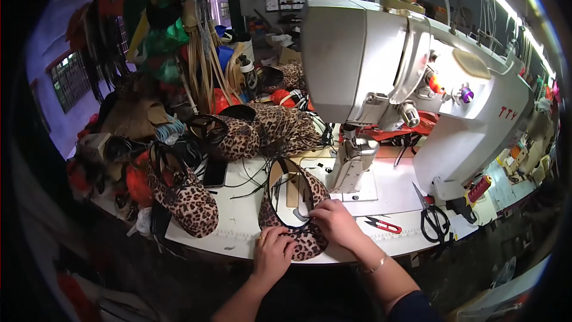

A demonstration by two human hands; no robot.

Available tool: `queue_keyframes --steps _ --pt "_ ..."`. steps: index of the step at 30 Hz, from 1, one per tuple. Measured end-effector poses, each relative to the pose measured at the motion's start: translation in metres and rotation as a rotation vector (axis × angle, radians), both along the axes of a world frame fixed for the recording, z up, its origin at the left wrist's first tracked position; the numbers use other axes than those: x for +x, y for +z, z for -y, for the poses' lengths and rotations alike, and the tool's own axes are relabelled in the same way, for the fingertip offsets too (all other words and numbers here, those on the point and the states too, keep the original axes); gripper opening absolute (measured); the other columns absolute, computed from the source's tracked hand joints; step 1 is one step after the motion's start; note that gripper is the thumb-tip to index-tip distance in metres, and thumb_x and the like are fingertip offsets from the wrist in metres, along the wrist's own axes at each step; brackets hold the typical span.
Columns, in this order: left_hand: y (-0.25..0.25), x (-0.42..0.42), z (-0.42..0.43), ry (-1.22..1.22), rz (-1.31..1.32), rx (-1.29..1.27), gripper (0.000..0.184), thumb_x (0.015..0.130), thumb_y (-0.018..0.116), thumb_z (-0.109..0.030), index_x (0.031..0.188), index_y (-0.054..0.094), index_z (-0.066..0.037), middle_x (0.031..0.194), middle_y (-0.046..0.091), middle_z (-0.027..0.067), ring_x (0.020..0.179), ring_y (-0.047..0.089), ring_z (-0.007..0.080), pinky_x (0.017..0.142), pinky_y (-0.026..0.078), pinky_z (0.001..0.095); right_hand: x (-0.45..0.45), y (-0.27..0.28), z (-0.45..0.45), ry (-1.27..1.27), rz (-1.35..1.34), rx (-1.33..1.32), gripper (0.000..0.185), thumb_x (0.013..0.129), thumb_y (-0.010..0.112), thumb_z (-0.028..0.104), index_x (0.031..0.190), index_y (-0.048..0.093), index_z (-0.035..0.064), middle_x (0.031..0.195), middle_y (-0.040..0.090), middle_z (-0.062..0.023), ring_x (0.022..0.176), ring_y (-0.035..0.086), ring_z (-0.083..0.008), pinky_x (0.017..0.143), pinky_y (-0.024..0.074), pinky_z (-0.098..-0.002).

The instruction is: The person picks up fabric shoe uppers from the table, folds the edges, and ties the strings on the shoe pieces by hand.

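Note:
A leopard-print visor cap lies at the front edge of the white table, its open band ring facing up and away. My left hand rests on the left side of its brim, with fingers bent over the print. At the right side of the band, my right hand has its fingertips pinched on the band's inner edge. Just behind the cap stands the post of a white sewing machine.
Another leopard-print visor lies at left, beside a dark phone. Behind are stacked leopard-print visors. To the right are red snips, black-handled scissors and a thread spool. The machine head overhangs the table.

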State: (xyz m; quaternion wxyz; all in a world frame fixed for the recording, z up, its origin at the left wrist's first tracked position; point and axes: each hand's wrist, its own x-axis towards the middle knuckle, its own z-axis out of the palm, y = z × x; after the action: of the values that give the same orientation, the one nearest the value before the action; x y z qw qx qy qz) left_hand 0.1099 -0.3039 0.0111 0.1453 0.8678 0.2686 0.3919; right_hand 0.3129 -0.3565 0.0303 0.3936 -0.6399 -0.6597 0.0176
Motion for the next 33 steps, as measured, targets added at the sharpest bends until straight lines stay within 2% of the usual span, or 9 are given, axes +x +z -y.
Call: queue_keyframes --steps 2,8,13,15,17,18,19,21,33 --pt "0.001 0.001 0.0 -0.018 -0.012 -0.004 0.013 0.071 0.073 -0.006 0.08 0.064 -0.003 0.103 0.06 0.0107 0.099 0.055 0.0309 0.086 0.044 0.04 0.0 -0.004 -0.013 0.103 0.203 -0.125 0.015 0.076 0.068 0.01 0.091 0.067 0.0088 0.101 0.059 -0.0071 0.095 0.054 -0.0299 0.083 0.0468 -0.0385" --pt "-0.001 -0.001 0.01 -0.141 -0.039 -0.053 0.011 0.075 0.069 -0.006 0.081 0.06 -0.003 0.108 0.058 0.0097 0.111 0.051 0.0325 0.093 0.042 0.0406 -0.01 0.0 -0.02 0.052 0.485 -0.144 0.01 0.077 0.062 0.012 0.085 0.062 0.0084 0.093 0.056 -0.0061 0.09 0.054 -0.0272 0.074 0.0466 -0.0388" --pt "0.0 -0.011 0.012 -0.183 -0.015 -0.122 0.012 0.076 0.068 -0.003 0.083 0.059 -0.002 0.104 0.059 0.0128 0.11 0.052 0.0349 0.095 0.042 0.0443 -0.009 -0.004 -0.012 0.051 0.395 -0.026 0.008 0.078 0.062 0.011 0.085 0.061 0.0071 0.091 0.056 -0.0083 0.087 0.055 -0.029 0.072 0.0463 -0.0396" --pt "0.006 -0.015 0.002 -0.147 0.064 -0.17 0.011 0.079 0.067 -0.003 0.088 0.061 -0.001 0.104 0.058 0.0139 0.101 0.058 0.0332 0.088 0.048 0.0411 -0.003 -0.01 0.001 -0.054 -0.005 0.135 0.011 0.079 0.067 0.013 0.085 0.061 0.0055 0.088 0.058 -0.0107 0.081 0.056 -0.0318 0.07 0.0462 -0.0407" --pt "0.016 -0.014 -0.005 -0.067 0.283 -0.532 0.016 0.08 0.068 -0.004 0.095 0.063 0.0 0.105 0.058 0.0164 0.089 0.063 0.0294 0.077 0.052 0.0363 -0.013 -0.012 0.025 -0.119 -0.031 0.057 0.013 0.079 0.069 0.014 0.085 0.061 0.0049 0.086 0.058 -0.0118 0.079 0.056 -0.0328 0.07 0.0462 -0.041" --pt "0.017 -0.011 -0.01 -0.06 0.187 -0.465 0.019 0.079 0.07 -0.008 0.097 0.066 -0.003 0.099 0.06 0.0139 0.08 0.065 0.0261 0.07 0.052 0.0337 -0.02 -0.012 0.036 -0.201 -0.069 -0.024 0.016 0.078 0.071 0.015 0.085 0.061 0.0043 0.084 0.059 -0.0129 0.077 0.056 -0.0337 0.069 0.0462 -0.0413" --pt "0.016 -0.008 -0.015 -0.036 0.206 -0.475 0.019 0.079 0.07 -0.008 0.097 0.066 -0.003 0.099 0.06 0.0139 0.08 0.065 0.0261 0.07 0.052 0.0337 -0.025 -0.012 0.039 -0.158 -0.022 -0.077 0.017 0.078 0.071 0.017 0.082 0.061 0.0049 0.086 0.057 -0.0128 0.081 0.055 -0.0325 0.069 0.0453 -0.0415" --pt "0.012 -0.001 -0.024 -0.067 -0.055 -0.229 0.016 0.08 0.071 -0.013 0.094 0.067 -0.007 0.091 0.061 0.0098 0.077 0.063 0.0269 0.068 0.051 0.0342 -0.033 -0.007 0.038 -0.181 0.083 -0.027 0.017 0.075 0.073 0.014 0.082 0.061 0.0048 0.081 0.057 -0.0136 0.076 0.056 -0.0334 0.067 0.0456 -0.0417" --pt "0.007 0.011 -0.03 0.056 -0.193 -0.152 0.013 0.08 0.068 -0.012 0.075 0.057 -0.007 0.082 0.055 0.0112 0.076 0.059 0.0328 0.065 0.049 0.042 -0.031 -0.015 0.033 -0.141 0.081 -0.042 0.015 0.071 0.066 0.01 0.081 0.057 0.0055 0.087 0.054 -0.0119 0.076 0.052 -0.0316 0.065 0.043 -0.0419"
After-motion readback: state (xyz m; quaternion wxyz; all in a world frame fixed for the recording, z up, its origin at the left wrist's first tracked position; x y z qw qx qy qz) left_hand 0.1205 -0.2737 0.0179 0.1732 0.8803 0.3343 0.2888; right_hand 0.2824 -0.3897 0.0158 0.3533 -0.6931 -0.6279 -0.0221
